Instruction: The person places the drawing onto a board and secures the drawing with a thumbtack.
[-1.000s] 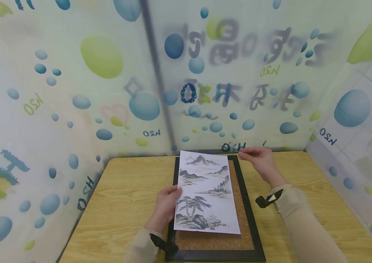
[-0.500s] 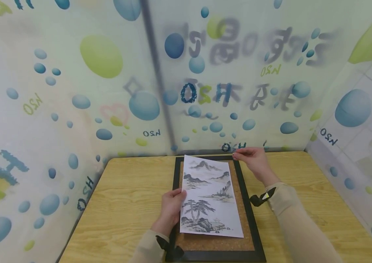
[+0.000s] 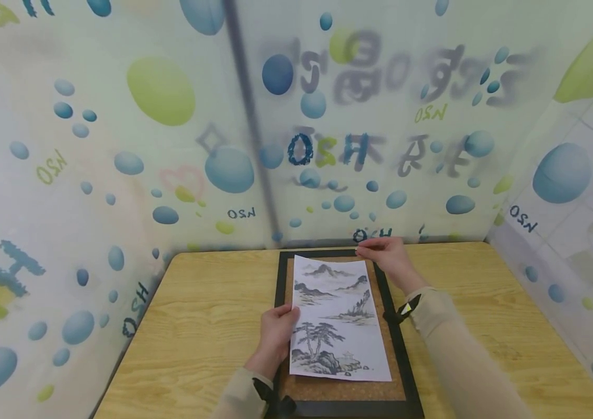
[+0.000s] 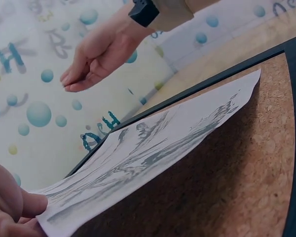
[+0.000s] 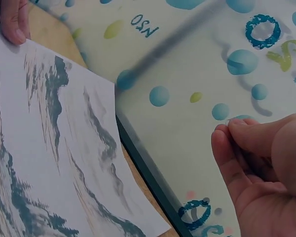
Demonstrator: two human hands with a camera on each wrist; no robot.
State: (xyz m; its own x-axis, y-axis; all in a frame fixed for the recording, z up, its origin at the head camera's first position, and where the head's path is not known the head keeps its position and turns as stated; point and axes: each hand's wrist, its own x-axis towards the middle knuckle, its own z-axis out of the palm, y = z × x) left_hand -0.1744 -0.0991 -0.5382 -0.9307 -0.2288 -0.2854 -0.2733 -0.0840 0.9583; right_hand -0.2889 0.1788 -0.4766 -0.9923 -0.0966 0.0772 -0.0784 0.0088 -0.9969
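A white sheet of paper with an ink landscape painting (image 3: 335, 320) lies over a black-framed cork board (image 3: 345, 391). My left hand (image 3: 275, 337) pinches the sheet by its left edge. In the left wrist view the painting (image 4: 153, 148) is raised off the cork (image 4: 237, 168) along its near side, casting a shadow below. Above the board's top right corner is my right hand (image 3: 387, 262), thumb and forefinger pressed together. Between those fingertips the right wrist view shows a tiny pale tip (image 5: 228, 122); its kind I cannot tell, since the fingers hide most of it.
The board lies on a wooden table (image 3: 212, 308), its top end near the table's back edge. Behind and at both sides stand pale walls (image 3: 327, 116) printed with blue and green bubbles. Each wrist wears a black camera strap (image 3: 403, 311).
My left hand has shifted the sheet right and toward me, further within the frame. My right hand has moved left, closer to the sheet's top edge, its pinch kept.
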